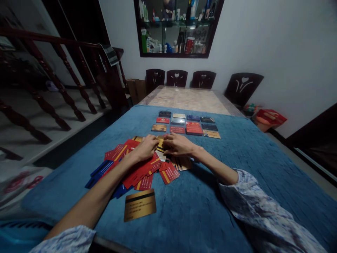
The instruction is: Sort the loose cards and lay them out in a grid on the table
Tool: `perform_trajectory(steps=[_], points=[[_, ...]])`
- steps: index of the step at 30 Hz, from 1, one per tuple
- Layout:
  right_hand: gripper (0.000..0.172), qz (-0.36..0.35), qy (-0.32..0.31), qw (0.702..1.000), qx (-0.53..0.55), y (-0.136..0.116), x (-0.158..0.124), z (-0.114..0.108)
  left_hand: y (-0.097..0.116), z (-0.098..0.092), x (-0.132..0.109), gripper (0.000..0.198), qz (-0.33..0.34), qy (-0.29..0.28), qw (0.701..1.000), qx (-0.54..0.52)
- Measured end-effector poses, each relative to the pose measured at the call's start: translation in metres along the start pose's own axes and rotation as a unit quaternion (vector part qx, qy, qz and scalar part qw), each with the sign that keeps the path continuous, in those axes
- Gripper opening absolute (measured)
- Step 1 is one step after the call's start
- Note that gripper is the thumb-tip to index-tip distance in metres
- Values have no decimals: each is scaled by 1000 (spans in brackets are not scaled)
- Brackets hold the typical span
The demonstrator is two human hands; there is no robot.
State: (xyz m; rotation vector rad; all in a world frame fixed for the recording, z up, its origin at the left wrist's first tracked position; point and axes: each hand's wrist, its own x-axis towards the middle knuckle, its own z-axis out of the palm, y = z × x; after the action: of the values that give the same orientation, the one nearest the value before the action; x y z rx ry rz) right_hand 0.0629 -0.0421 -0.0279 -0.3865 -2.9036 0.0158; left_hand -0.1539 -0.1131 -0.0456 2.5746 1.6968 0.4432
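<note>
A loose pile of red cards, mixed with blue cards and gold ones, lies spread on the blue cloth. At the far side of this pile my left hand is closed, its fingertips at a gold card with a dark stripe. My right hand curls over the other side of that gold card, fingers bent down onto it. The fingertips are partly hidden. Under my right wrist lie striped tan cards. Nearest to me, a single gold card rests apart, stripe side up.
Beyond my hands, small card stacks sit in three rows, among them a red stack and a yellow card. Dark chairs stand behind the marble tabletop. A wooden railing runs along the left.
</note>
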Motion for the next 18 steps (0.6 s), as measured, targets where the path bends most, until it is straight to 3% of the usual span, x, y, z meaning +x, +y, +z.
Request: perform_trajectory(steps=[4,10,18], points=[[39,20,-24,1000,-3,-4,-2,-4,1,1,0,22,12,11,1000,-1],[17,49,-43,998,20,-7,-3,-13,3,0,-1,19,24,18,999,-26],[16,67,-55,995,42,-7,-4,-20,6,-4,-3,15,44,24,998,-50]])
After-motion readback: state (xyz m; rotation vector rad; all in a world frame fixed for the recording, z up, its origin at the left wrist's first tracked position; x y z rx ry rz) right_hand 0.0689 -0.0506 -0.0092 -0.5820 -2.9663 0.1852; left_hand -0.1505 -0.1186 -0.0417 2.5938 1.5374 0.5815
